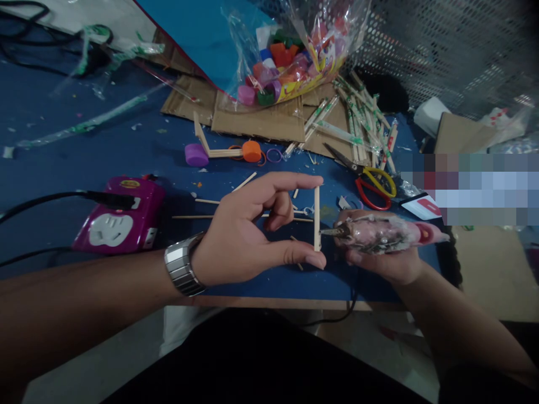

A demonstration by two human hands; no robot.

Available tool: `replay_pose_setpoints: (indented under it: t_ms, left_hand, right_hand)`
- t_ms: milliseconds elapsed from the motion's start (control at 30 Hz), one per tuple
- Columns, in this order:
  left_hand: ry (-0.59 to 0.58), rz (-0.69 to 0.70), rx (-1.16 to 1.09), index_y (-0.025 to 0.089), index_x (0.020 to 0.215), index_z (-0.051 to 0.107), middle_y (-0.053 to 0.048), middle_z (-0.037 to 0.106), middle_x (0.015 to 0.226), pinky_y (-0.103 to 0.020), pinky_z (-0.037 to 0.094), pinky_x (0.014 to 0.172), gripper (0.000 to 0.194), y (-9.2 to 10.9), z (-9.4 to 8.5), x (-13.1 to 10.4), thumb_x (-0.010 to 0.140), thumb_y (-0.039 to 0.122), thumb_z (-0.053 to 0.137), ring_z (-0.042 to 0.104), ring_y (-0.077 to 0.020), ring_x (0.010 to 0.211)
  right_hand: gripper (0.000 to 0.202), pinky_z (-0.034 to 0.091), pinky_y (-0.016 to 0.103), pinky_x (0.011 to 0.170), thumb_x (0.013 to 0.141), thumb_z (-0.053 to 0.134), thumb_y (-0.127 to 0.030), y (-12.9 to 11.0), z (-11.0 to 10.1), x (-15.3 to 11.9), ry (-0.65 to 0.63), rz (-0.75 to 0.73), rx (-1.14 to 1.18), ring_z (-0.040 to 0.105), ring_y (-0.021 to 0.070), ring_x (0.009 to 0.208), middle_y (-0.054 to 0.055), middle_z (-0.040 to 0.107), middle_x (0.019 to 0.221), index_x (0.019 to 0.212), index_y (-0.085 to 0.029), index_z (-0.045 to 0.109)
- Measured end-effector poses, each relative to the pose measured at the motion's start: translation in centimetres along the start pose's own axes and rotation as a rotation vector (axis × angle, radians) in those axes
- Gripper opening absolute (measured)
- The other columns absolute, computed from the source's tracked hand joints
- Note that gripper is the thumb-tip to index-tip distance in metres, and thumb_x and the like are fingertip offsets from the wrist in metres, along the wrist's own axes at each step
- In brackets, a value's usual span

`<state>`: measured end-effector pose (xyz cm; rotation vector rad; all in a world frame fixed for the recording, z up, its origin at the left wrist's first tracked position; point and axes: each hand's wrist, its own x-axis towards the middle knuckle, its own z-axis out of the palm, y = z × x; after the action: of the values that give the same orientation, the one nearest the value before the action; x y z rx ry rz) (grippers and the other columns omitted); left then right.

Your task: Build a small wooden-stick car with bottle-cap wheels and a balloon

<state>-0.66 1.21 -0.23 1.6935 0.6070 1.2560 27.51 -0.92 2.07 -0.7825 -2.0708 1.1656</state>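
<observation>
My left hand (pixel 248 224) pinches a short wooden stick (pixel 317 219) end to end between thumb and index finger, upright in the picture above the blue table. My right hand (pixel 379 258) is wrapped round a pink glue gun (pixel 379 234) smeared with dark and whitish residue. Its metal nozzle points left and meets, or nearly meets, the stick's lower part. Beyond my left hand lies a piece made of joined sticks (pixel 225 152), with a purple cap (pixel 196 155) and an orange cap (pixel 251 151) at its ends. Loose thin sticks (pixel 196 217) lie under my left hand.
A magenta power socket box (pixel 120 216) with black cables stands left. Scissors (pixel 366 174) with red and yellow handles lie behind the glue gun. Farther back are cardboard (pixel 256 120), wrapped chopsticks (pixel 362 112) and a plastic bag of coloured caps (pixel 286 64). The table's front edge (pixel 269 303) is close.
</observation>
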Motion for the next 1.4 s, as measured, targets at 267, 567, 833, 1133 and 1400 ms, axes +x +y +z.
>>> replay_pose_setpoints:
  t_ms: [267,567,833,1133,1400]
  left_hand:
    - [0.000,-0.013,-0.006,0.027,0.137,0.074,0.007,0.052,0.070,-0.027,0.048,0.057,0.071,0.07,-0.01,-0.09,0.074,0.036,0.105,0.049,-0.0105,0.062]
    - [0.002,0.028,-0.051,0.032,0.136,0.076,0.006,0.049,0.069,-0.031,0.049,0.054,0.071,-0.17,0.07,0.07,0.071,0.034,0.105,0.049,-0.0130,0.060]
    - [-0.018,0.061,-0.033,0.025,0.139,0.074,0.008,0.050,0.071,-0.024,0.048,0.055,0.070,-0.11,0.03,0.03,0.075,0.032,0.104,0.049,-0.0092,0.061]
    - [-0.011,0.052,-0.039,0.025,0.139,0.075,0.007,0.049,0.071,-0.026,0.047,0.055,0.072,0.00,0.06,-0.06,0.073,0.030,0.105,0.050,-0.0102,0.062]
    - [-0.017,0.024,-0.031,0.031,0.137,0.076,0.006,0.049,0.069,-0.032,0.051,0.056,0.070,0.18,0.13,-0.02,0.074,0.034,0.105,0.048,-0.0126,0.060]
  right_hand:
    - [0.018,0.065,0.025,0.088,0.096,0.079,-0.015,-0.12,-0.02,0.16,-0.015,-0.020,-0.013,0.077,0.0175,0.099,0.004,0.079,0.111,0.111,-0.023,0.082]
    - [0.014,0.065,0.025,0.083,0.094,0.081,-0.017,-0.09,0.11,0.15,0.007,0.003,0.008,0.077,0.0179,0.094,0.003,0.079,0.107,0.106,-0.024,0.082]
    - [0.035,0.065,0.027,0.090,0.096,0.080,-0.017,0.12,-0.07,0.10,-0.010,-0.032,-0.002,0.078,0.0187,0.100,0.001,0.079,0.114,0.127,-0.032,0.081]
    - [0.032,0.066,0.029,0.089,0.098,0.079,-0.019,0.05,-0.03,0.20,-0.013,-0.037,-0.008,0.079,0.0200,0.099,0.002,0.080,0.113,0.127,-0.032,0.081]
    - [0.028,0.069,0.031,0.088,0.097,0.080,-0.019,-0.05,-0.11,0.31,-0.001,-0.044,-0.034,0.080,0.0225,0.099,0.004,0.082,0.112,0.123,-0.031,0.082]
